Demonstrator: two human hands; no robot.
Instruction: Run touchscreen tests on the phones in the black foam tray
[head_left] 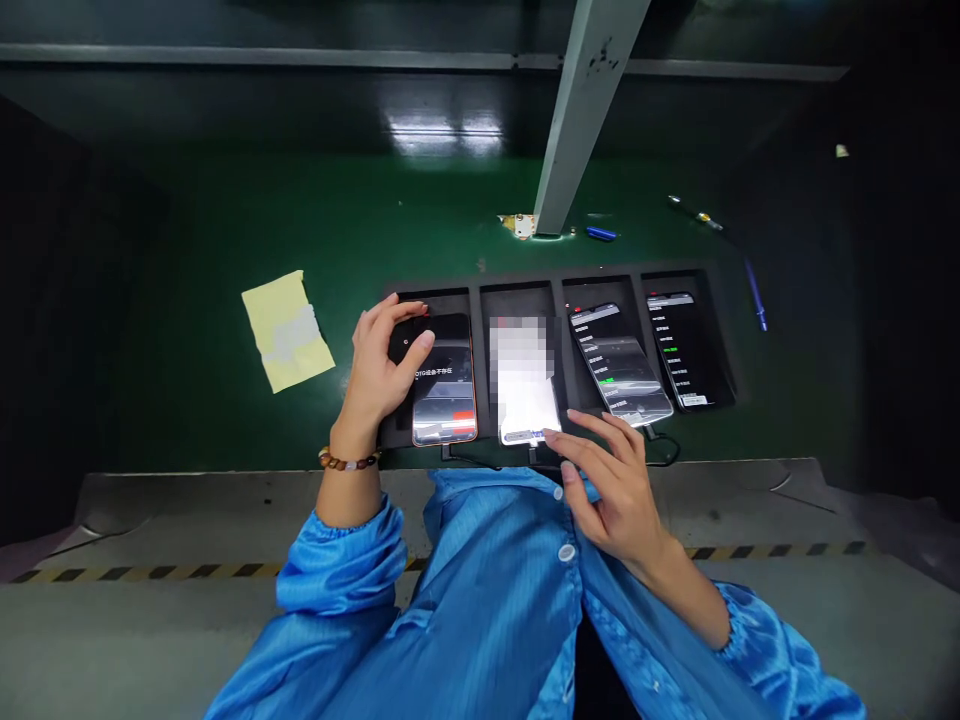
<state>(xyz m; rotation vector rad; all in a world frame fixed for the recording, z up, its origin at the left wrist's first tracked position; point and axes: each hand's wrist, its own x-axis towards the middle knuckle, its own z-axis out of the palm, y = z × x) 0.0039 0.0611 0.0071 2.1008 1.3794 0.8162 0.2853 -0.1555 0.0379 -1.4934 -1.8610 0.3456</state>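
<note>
A black tray (517,284) with a row of several slots holds smartphones. My left hand (384,355) lies over the upper left of the leftmost smartphone (442,400), thumb over its dark screen and fingers stretched to the slot's top edge, apart from the thumb. On that screen are a line of text and a red button. The second smartphone (527,400) glows white, partly pixelated. My right hand (611,485) has its fingers spread, with a fingertip at that screen's lower right corner. A third smartphone (619,365) lies tilted in its slot; a fourth smartphone (691,350) shows a dark list.
Black cables (664,450) run from the phones' lower ends along the front edge. A yellow paper sheet (286,335) lies left of the tray. Behind it rises a grey metal post (581,120), beside a blue cap (601,233). A blue pen (756,295) lies at right.
</note>
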